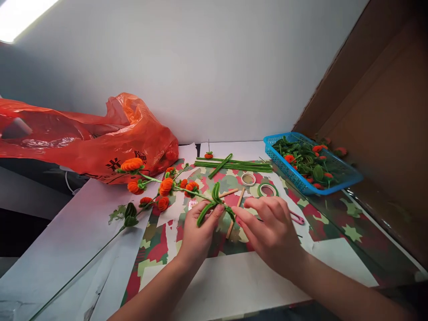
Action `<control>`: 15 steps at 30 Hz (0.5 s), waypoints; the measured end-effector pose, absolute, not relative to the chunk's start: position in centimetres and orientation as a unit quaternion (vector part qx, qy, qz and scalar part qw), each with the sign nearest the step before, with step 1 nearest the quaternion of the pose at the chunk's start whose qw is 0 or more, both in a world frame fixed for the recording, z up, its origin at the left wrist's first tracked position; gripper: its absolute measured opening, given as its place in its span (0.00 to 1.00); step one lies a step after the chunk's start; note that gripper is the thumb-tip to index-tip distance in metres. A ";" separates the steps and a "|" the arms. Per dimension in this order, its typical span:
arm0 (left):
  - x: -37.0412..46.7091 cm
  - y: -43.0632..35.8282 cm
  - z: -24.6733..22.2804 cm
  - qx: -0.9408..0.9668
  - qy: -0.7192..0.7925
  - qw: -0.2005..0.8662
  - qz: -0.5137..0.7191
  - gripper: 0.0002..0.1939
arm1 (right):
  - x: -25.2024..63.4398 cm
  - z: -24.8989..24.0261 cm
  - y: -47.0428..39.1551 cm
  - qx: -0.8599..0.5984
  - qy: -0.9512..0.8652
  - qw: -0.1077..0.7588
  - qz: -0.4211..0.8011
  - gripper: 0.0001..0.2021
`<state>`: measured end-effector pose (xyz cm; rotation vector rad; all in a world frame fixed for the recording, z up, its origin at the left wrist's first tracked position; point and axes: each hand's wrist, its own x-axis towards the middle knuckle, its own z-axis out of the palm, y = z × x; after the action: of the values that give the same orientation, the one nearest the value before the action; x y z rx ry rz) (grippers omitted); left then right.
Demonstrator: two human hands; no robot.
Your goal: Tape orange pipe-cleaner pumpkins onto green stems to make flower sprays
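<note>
My left hand point(199, 232) is closed around the base of a green chenille-stem leaf cluster point(216, 192), thumb and fingers pinching where the leaves meet. From there a green stem runs left to a spray of fuzzy orange flowers point(166, 187). One folded leaf stands up, another bends down to the left, and a third leaf point(229, 213) points down to the right. At that third leaf's tip, my right hand point(272, 229) has its thumb and index finger together, apparently pinching it; the exact contact is small. Its other fingers are curled.
Green chenille stems point(240, 166) lie behind my hands, near a white tape roll point(248, 179) and a green tape roll point(268, 190). A blue basket point(284, 165) holds leaves and flowers at right. Wooden sticks point(240, 200), a pink tool point(297, 218) and an orange bag point(133, 129) surround them.
</note>
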<state>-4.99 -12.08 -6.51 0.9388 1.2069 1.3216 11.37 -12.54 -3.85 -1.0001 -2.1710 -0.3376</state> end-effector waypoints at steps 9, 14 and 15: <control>-4.9 -12.0 -6.5 0.365 0.503 0.530 0.576 0.09 | 8.1 -6.7 -11.2 -0.349 -0.801 0.429 -0.228 0.12; -5.1 -12.1 -6.4 0.353 0.505 0.535 0.578 0.11 | 8.2 -7.0 -10.6 -0.298 -0.807 0.479 -0.173 0.10; -5.1 -12.1 -6.3 0.360 0.508 0.528 0.578 0.11 | 8.3 -6.9 -10.5 -0.293 -0.810 0.488 -0.140 0.10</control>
<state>-5.14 -12.08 -6.35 0.8592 1.2137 1.3817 8.32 -10.50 -6.87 -0.7132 -1.9700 -0.3405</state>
